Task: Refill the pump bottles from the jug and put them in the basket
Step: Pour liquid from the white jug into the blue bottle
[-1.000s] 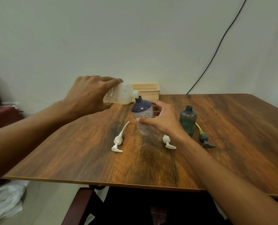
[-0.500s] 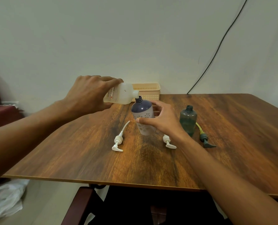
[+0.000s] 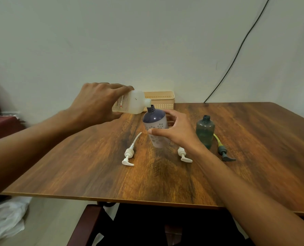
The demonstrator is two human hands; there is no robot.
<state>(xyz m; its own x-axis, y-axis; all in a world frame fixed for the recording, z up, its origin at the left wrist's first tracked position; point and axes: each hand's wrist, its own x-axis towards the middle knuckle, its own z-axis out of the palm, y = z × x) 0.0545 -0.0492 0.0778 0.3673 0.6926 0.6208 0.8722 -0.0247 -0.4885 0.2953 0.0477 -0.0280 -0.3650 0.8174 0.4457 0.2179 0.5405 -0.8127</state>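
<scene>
My left hand (image 3: pixel 96 102) grips a white translucent jug (image 3: pixel 133 102), tipped on its side with the spout right at the open neck of a purple flower-patterned bottle (image 3: pixel 155 121). My right hand (image 3: pixel 176 130) wraps around that bottle and holds it upright on the wooden table (image 3: pixel 165 178). A dark green bottle (image 3: pixel 205 130) stands uncapped to the right. Two white pump heads (image 3: pixel 129 155) (image 3: pixel 184 155) lie on the table in front. A green pump head with a yellow tube (image 3: pixel 223 151) lies beside the green bottle. The beige basket (image 3: pixel 161 101) sits at the back against the wall.
A black cable (image 3: pixel 236 54) runs down the wall to the table's back edge. A dark chair (image 3: pixel 87 226) stands under the near table edge. White plastic sheeting (image 3: pixel 5 217) lies on the floor at the lower left.
Hardly anything has moved; the jug stays tilted over the purple bottle's neck and both hands keep their grips.
</scene>
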